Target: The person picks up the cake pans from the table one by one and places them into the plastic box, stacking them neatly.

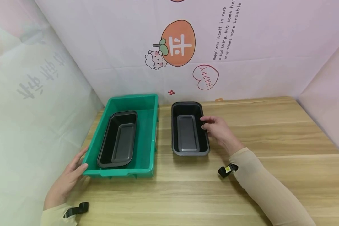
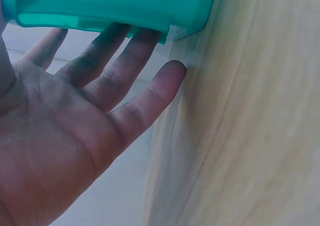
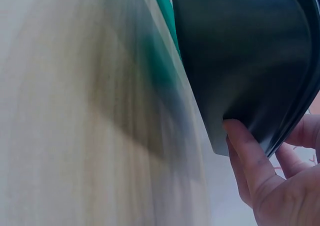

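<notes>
A dark loaf pan (image 1: 186, 131) is upright right of the green tray (image 1: 154, 150). My right hand (image 1: 218, 130) pinches the pan's right rim, thumb at the inner side and fingers along the outer wall, as the right wrist view shows on the pan (image 3: 245, 56). Whether its base touches the table cannot be told. A second dark loaf pan (image 1: 124, 141) lies inside the tray, toward its left side. With my left hand (image 1: 67, 177) I hold the tray's near left corner; in the left wrist view, fingertips (image 2: 145, 41) reach behind the tray's edge (image 2: 100, 11).
A wooden table (image 1: 164, 201) carries everything. White printed sheeting (image 1: 115, 72) stands along the back, with more sheeting at the left (image 1: 45, 103) and right (image 1: 333, 94). Bare wood extends right of the right hand. Each wrist wears a small black camera.
</notes>
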{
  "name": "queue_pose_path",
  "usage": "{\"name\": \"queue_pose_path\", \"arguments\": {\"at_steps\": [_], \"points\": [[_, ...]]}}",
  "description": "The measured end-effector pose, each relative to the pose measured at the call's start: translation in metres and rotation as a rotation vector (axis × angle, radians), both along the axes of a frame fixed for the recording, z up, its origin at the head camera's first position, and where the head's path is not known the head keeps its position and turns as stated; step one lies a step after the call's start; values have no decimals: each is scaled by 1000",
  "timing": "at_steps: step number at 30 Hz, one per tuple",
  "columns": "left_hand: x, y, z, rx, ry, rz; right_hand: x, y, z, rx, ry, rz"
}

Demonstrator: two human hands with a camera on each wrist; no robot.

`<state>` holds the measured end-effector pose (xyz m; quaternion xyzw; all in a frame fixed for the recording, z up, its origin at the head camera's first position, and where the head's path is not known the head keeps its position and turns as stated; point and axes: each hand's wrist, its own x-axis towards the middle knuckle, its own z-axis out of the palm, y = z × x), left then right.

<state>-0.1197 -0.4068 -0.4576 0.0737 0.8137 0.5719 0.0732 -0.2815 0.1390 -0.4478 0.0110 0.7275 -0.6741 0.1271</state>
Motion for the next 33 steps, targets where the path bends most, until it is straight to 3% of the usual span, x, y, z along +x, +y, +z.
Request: {"name": "queue_pose_path", "arguments": {"at_steps": [14, 33], "points": [[-6, -1, 1, 46, 8, -31, 2, -8, 18, -10, -5, -57], [1, -2, 1, 31, 7, -26, 7, -33, 43, -63, 50, -52]]}}
